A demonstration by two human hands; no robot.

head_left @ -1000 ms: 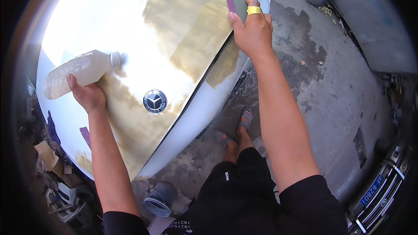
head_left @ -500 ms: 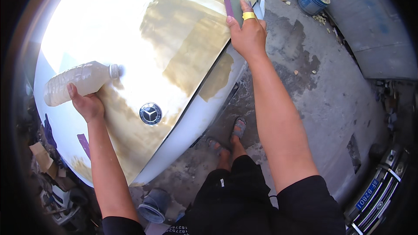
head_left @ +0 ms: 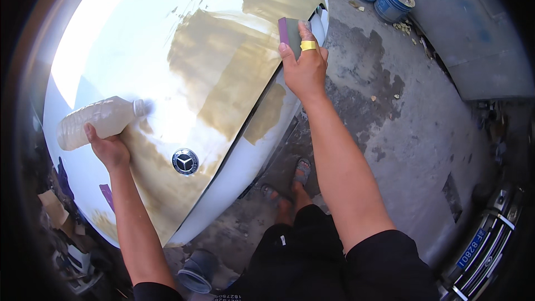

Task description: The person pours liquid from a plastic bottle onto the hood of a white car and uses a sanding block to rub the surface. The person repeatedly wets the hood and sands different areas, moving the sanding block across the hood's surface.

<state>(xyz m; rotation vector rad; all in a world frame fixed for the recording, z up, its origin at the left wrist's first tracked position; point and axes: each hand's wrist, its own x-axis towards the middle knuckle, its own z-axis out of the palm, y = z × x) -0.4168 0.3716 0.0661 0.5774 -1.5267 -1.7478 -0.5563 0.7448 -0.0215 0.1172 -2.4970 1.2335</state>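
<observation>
My left hand [head_left: 110,147] is wrapped round a clear plastic bottle [head_left: 92,124] of cloudy liquid, lying on its side above the car panel. Just beyond its white cap is a faint blur, which may be spray. My right hand [head_left: 306,69] grips a sanding block [head_left: 291,32], grey-green with a purple edge, at the panel's right edge. Yellow tape circles one finger of that hand. The car panel [head_left: 223,89] is white with tan, rubbed-looking patches and carries a round emblem [head_left: 185,161].
Blue buckets [head_left: 393,3] stand at the far right by a grey panel [head_left: 473,33]. A dark bucket [head_left: 198,270] sits near my legs. The concrete floor [head_left: 412,134] has wet patches. A car front [head_left: 482,245] is at lower right, and clutter [head_left: 72,245] lies at lower left.
The whole view has shifted, so the car sits lower in it. My right hand and the block have come slightly nearer along the panel edge. The bottle stays in my left hand.
</observation>
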